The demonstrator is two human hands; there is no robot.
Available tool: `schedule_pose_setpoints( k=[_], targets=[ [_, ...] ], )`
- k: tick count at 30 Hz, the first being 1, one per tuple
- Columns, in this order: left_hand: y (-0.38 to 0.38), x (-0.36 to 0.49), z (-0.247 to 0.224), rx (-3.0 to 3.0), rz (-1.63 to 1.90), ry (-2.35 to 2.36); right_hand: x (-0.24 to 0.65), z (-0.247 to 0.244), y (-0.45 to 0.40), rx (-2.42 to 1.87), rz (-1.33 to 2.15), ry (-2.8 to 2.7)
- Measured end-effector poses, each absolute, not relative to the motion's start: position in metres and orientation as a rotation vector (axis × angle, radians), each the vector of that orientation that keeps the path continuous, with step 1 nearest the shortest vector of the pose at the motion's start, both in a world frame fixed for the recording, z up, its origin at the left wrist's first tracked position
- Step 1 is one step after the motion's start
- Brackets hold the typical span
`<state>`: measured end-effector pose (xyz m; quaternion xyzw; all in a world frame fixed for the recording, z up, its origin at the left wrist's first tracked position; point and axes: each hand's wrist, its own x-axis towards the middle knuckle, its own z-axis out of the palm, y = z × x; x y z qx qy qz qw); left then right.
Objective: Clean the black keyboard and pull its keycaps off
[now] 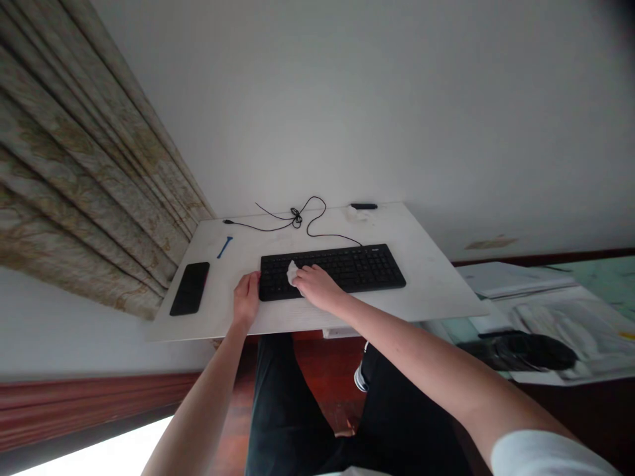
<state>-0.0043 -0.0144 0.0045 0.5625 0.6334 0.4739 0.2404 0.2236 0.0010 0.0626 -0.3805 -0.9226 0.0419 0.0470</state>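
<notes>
A black keyboard (367,268) lies flat on a white table (431,291). My left hand (246,297) is closed against the keyboard's left end, steadying it by the edge. Over the left-middle keys, my right hand (317,285) pinches a crumpled white tissue (292,272), which touches the keys. Part of the tissue is hidden under my fingers. From the keyboard's back edge runs a thin black cable (317,235), loosely bundled behind it.
A black phone (189,289) lies at the table's left, with a small blue tool (225,247) behind it. At the back edge rests a dark, narrow object (364,206). A patterned curtain (99,152) hangs at left. Papers and a black item (536,352) sit at right.
</notes>
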Motion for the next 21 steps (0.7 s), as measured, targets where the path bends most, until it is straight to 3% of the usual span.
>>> schedule_pose_setpoints(
  k=[21],
  targets=[
    [-0.015, -0.006, 0.002, 1.551, 1.281, 1.736, 0.394, 0.05, -0.013, -1.612, 0.005, -2.618]
  ],
)
